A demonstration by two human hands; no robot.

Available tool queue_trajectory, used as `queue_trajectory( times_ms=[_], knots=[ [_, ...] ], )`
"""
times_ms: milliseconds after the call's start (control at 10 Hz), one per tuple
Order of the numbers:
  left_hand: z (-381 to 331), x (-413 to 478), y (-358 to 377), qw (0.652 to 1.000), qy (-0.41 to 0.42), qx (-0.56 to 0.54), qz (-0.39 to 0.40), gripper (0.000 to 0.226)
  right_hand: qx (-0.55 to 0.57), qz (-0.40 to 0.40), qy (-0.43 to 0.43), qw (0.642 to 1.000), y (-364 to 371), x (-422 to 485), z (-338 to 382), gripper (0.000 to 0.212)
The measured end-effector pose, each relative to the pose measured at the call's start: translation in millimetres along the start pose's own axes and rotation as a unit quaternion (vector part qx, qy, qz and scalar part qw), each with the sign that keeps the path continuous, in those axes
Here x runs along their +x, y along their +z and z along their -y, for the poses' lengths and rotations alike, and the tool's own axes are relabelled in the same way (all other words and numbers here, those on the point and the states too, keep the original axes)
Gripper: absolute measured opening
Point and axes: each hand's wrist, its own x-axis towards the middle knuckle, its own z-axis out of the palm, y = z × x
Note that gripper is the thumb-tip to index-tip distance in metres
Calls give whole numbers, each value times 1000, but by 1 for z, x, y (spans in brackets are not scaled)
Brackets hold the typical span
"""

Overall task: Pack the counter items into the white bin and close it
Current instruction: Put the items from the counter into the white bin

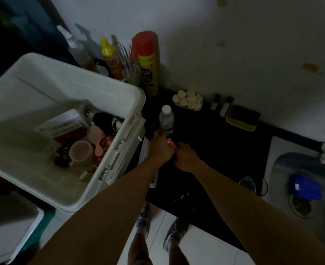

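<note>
The open white bin [136,104] stands at the left of the black counter and holds a book, a pink mug [80,153], a pink comb and dark items. My left hand [160,148] and my right hand [186,158] meet just right of the bin, over a dark object with a small pink part [171,141] showing between them. The dim light hides what exactly each hand grips. A clear water bottle [166,119] stands just beyond my left hand's fingertips.
Along the wall stand a red-capped yellow spray can [148,69], a yellow-capped bottle [110,56], a utensil cup, a dish of white balls [188,100], two small bottles and a sponge tray [242,117]. A glass [252,185] and a sink [301,188] lie right.
</note>
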Motion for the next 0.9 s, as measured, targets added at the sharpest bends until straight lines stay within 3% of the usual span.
queue_trajectory(
  times_ms=[300,400,500,700,900],
  knots=[
    [-1,-23,-10,996,59,-58,-28,13,78,-35,61,995,2,-12,4,40],
    [-2,-31,-17,995,67,-51,-46,18,139,-87,82,983,-12,-23,24,18],
    [-6,-37,-24,993,92,-48,-60,20,15,-116,4,993,-33,-45,20,25],
    [-35,-53,-53,983,160,-57,-64,25,112,-197,31,973,-75,-70,15,11],
    [-78,-62,-95,965,240,-69,-84,17,213,-309,60,925,-130,-86,15,27]
  ],
)
